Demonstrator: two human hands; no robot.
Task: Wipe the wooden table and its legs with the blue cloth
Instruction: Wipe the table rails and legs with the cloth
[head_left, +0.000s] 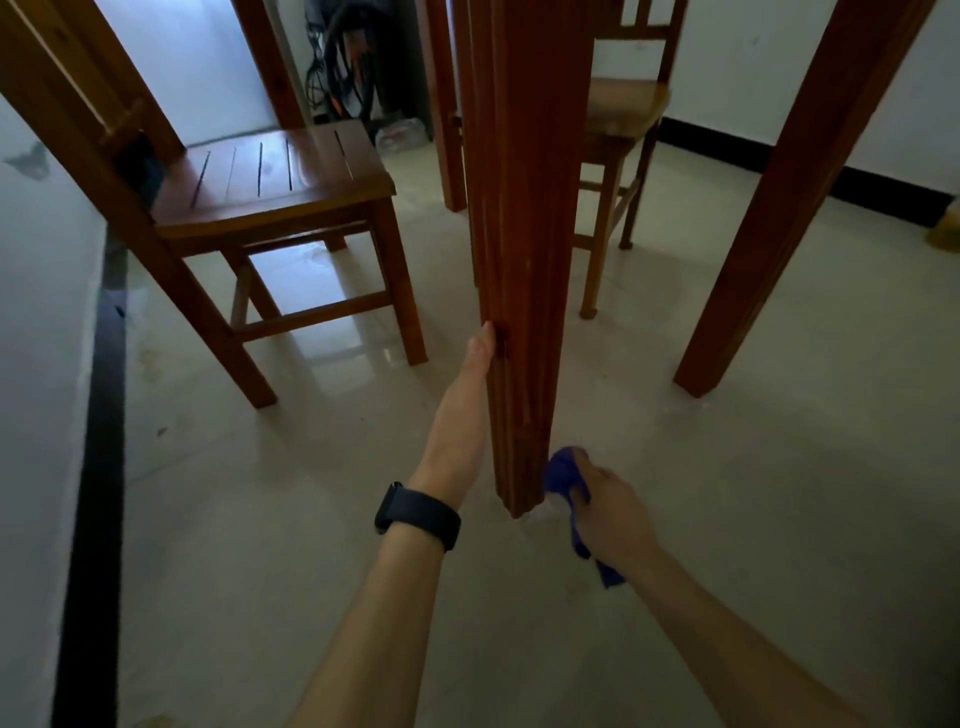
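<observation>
The nearest wooden table leg (524, 249) runs down the middle of the head view to the tiled floor. My left hand (480, 353) lies along the leg's left side at mid-height, thumb up against the wood; its fingers are hidden behind the leg. The wrist carries a black watch. My right hand (610, 512) grips the bunched blue cloth (561, 475) and holds it against the leg's lower right side, just above the foot. A tail of cloth hangs below the hand. The tabletop is out of view.
A second table leg (795, 208) stands at the right. A wooden chair (270, 176) sits at the left, another chair (618, 135) behind the near leg. Cables and a plastic bottle lie at the back wall. A dark floor stripe (98, 415) runs along the left.
</observation>
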